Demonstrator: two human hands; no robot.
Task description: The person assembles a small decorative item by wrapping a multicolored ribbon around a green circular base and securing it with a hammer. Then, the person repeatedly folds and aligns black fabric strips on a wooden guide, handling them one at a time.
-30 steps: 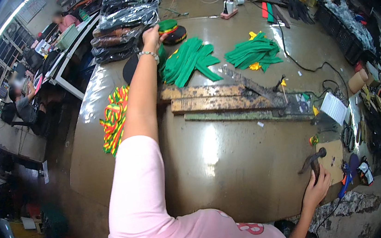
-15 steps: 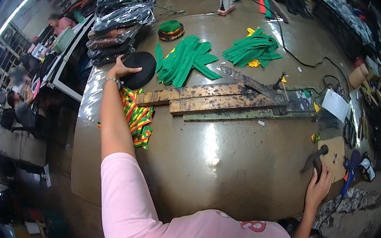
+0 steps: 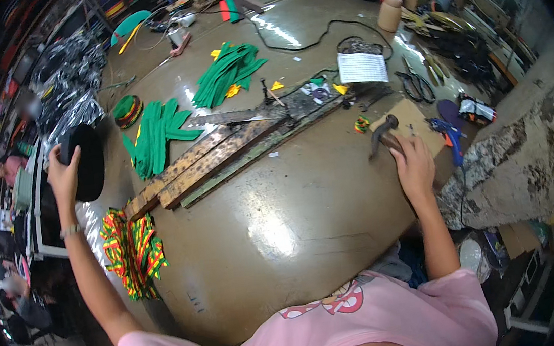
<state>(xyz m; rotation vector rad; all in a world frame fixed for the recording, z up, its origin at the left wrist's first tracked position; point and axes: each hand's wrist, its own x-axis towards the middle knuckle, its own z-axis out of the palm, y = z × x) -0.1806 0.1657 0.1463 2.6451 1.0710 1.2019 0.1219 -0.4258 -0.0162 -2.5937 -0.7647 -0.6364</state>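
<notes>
My left hand (image 3: 65, 173), far out to the left, grips the near edge of a thick black disc (image 3: 90, 164) that stands tilted at the table's side. What the disc is made of cannot be made out. On the right, my right hand (image 3: 417, 170) is closed round the handle of a claw hammer (image 3: 382, 136), whose dark head rests by a tan board (image 3: 413, 118). Between my hands lie long spotted wooden bars (image 3: 214, 156) with a metal lever on top. Red, yellow and green striped strips (image 3: 133, 249) hang in a bundle near my left forearm.
Green strips lie in two piles, one nearer (image 3: 155, 142) and one farther (image 3: 226, 77). A round banded roll (image 3: 127, 111) sits beyond the black disc. Scissors (image 3: 415, 83), a blue glue gun (image 3: 447, 136) and a white sheet (image 3: 362, 68) are at right. Plastic-wrapped goods (image 3: 71, 80) are stacked far left.
The black disc has gone from lying flat on the table to being tilted up in my left hand. My right hand stays on the hammer. The view has turned to the right.
</notes>
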